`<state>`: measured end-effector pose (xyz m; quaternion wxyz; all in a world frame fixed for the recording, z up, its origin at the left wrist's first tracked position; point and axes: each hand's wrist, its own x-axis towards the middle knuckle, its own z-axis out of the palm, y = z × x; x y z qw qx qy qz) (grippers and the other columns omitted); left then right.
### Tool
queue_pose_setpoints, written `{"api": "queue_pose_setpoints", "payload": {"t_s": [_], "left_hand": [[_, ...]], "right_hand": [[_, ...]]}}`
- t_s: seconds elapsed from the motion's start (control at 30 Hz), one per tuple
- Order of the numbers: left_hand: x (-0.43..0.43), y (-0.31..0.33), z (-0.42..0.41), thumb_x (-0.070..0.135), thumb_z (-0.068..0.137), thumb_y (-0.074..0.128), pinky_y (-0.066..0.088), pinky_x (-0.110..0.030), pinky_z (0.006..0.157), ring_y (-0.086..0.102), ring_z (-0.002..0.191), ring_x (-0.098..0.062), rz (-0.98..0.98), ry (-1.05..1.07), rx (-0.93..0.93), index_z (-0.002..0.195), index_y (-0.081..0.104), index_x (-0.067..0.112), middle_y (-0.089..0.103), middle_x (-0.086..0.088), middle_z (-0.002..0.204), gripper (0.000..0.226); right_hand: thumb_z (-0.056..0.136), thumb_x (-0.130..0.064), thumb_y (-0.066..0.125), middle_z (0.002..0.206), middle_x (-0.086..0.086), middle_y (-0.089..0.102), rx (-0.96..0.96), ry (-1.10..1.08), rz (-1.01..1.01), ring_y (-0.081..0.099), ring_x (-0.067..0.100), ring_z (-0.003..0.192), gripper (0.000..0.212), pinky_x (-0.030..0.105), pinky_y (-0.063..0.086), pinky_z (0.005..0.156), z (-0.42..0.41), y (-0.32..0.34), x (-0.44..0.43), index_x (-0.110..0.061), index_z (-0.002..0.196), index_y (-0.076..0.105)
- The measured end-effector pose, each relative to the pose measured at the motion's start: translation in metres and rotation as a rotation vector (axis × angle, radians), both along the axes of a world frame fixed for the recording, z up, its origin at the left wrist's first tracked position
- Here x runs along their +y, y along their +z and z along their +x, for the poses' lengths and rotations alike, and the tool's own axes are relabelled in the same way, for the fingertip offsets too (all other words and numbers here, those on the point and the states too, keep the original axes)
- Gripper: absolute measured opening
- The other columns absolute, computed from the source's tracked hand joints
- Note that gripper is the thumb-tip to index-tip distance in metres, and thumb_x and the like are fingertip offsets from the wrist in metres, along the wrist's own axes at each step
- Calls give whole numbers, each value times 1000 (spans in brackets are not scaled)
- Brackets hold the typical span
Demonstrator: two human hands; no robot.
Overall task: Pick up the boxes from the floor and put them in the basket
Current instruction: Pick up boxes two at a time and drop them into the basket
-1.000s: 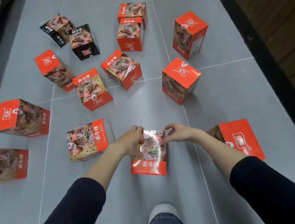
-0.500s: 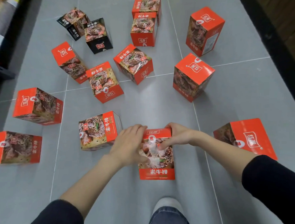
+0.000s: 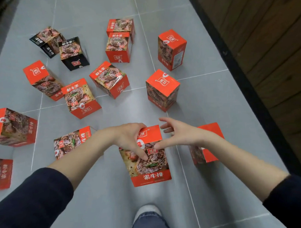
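Box [image 3: 148,165] is low by the floor [image 3: 215,111]; our left hand [image 3: 130,139] grips its top edge, we think to lift it, and our right hand [image 3: 178,135] is open beside it. Basket is unseen.

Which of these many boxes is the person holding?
The red box nearest the shoe: the left hand grips its top, and the right hand touches it with the thumb.

Dark navy long sleeves [image 3: 33,205] ending mid-forearm; blue denim trouser leg [image 3: 149,225]; white shoe toe [image 3: 147,208]
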<state>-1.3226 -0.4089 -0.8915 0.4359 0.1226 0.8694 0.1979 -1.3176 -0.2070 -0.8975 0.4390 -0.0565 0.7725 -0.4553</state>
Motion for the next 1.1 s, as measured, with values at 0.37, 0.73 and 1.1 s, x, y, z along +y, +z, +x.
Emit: {"api": "queue_pose_setpoints", "payload": {"t_s": [0.37,0.73,1.1], "left_hand": [[17,21,-29,42,56,87,51,-27,86,59,102,-16,-62,-37,75,127,40,16,57,3,115,88],[20,14,-24,45,56,86,50,-29,87,57,102,-17,-114,-81,106,125,41,16,56,1,116,88],[-57,211,22,43,54,88,48,-36,96,56,107,-19,-45,214,44,128,39,14,57,0,119,93]], "right_hand": [[48,-75,70,136,14,43,198,-377,742,42,32,127,119,43,41,101,44,-31,98,-6,136,29],[61,-54,75,125,15,48,338,-473,933,50,33,115,90,39,42,91,48,-63,73,-3,123,34],[60,-36,86,97,4,65,70,-278,384,61,21,93,45,36,51,88,9,172,56,-21,85,52]]}}
